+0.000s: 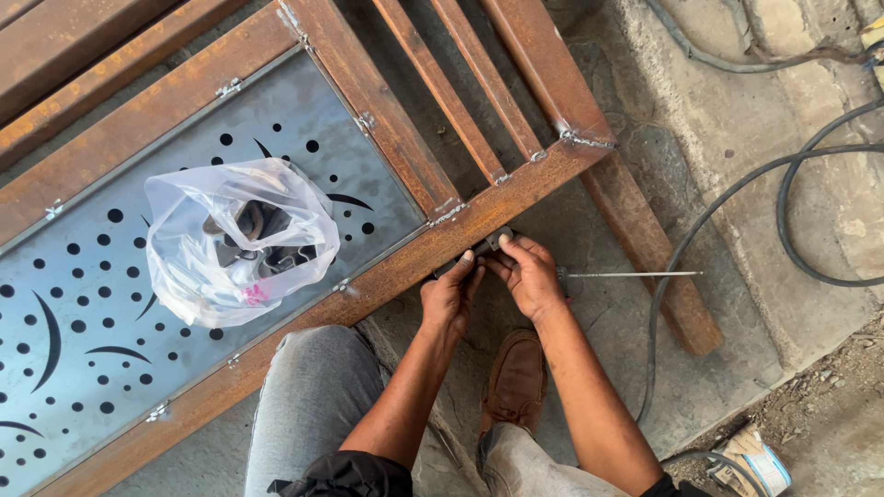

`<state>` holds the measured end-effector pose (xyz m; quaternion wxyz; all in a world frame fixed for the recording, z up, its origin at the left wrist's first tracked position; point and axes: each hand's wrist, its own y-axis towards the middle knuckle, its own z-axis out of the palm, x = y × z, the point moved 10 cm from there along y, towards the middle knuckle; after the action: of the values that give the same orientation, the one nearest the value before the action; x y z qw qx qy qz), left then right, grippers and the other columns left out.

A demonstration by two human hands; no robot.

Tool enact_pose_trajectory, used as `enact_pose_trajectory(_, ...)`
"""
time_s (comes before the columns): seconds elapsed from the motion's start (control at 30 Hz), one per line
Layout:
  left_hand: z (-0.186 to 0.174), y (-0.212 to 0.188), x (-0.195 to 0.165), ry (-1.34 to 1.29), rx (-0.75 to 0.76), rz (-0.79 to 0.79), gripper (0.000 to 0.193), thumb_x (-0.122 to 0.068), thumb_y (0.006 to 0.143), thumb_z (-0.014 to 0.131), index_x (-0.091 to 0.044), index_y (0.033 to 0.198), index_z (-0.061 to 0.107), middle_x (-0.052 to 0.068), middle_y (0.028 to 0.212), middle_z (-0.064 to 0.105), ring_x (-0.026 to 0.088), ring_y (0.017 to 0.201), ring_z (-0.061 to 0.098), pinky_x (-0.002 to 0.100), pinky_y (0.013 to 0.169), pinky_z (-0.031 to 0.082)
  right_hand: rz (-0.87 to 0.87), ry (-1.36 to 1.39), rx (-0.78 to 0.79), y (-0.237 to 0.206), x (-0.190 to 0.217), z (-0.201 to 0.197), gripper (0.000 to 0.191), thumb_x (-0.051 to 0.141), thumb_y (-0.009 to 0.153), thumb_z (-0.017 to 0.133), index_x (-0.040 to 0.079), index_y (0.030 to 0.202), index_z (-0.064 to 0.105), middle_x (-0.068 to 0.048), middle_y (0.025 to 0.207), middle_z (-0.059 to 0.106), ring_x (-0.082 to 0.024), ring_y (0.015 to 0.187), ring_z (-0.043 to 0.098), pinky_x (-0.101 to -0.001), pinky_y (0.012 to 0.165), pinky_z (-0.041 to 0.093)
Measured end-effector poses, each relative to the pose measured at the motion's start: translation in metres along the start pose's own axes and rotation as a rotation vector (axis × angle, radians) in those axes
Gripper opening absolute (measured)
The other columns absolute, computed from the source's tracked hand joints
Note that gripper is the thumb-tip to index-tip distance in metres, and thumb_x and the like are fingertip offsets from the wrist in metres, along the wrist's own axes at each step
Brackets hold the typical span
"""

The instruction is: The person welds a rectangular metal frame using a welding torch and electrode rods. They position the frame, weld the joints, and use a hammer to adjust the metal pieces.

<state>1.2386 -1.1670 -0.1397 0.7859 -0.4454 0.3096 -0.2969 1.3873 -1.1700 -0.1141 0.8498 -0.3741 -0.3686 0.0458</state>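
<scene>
Lying flat over the concrete floor, a rusty steel frame fills most of the view, its square tubes joined by pale tack welds at the corners. Set inside its left bay is a grey perforated metal panel cut with round holes and curved slots. On that panel, near its middle, rests a clear plastic bag with dark pieces of hardware inside. Black cables loop across the floor past the frame's right edge.

At the frame's near rail, close to its right corner, both hands meet. The left hand curls its fingers against the rail's outer face, thumb up on the edge. The right hand pinches a small dark metal piece between thumb and fingertips, holding it against the same rail. A thin welding rod sticks out sideways from beneath the right hand, pointing away from the frame; how it is held cannot be told. Below, a brown shoe stands on the floor between the forearms.
</scene>
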Motion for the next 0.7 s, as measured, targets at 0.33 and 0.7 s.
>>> enact_pose_trajectory(0.33,-0.007,0.011,0.006,-0.009,-0.005,0.006,0.029,-0.002,0.087,0.076,0.012,0.109,0.064,0.02,0.106,0.073,0.03,0.096,0.075,0.037,0.086,0.067,-0.737,-1.493,-0.704,-0.131,0.075,-0.032,0.072,0.026,0.078,0.088,0.001,0.138,0.055,-0.026,0.129,0.058,-0.041,0.124,0.056,-0.0515,0.104,0.047)
enact_pose_trajectory(0.7,-0.014,0.022,0.014,0.019,0.042,0.001,0.026,-0.006,0.09,0.076,0.0,0.114,0.067,0.011,0.108,0.073,0.024,0.098,0.074,0.035,0.087,0.064,-0.671,-1.103,-0.6,-0.212,0.063,-0.103,0.039,0.018,0.095,0.073,0.008,0.131,0.062,-0.011,0.112,0.067,-0.021,0.09,0.067,-0.0327,0.075,0.055)
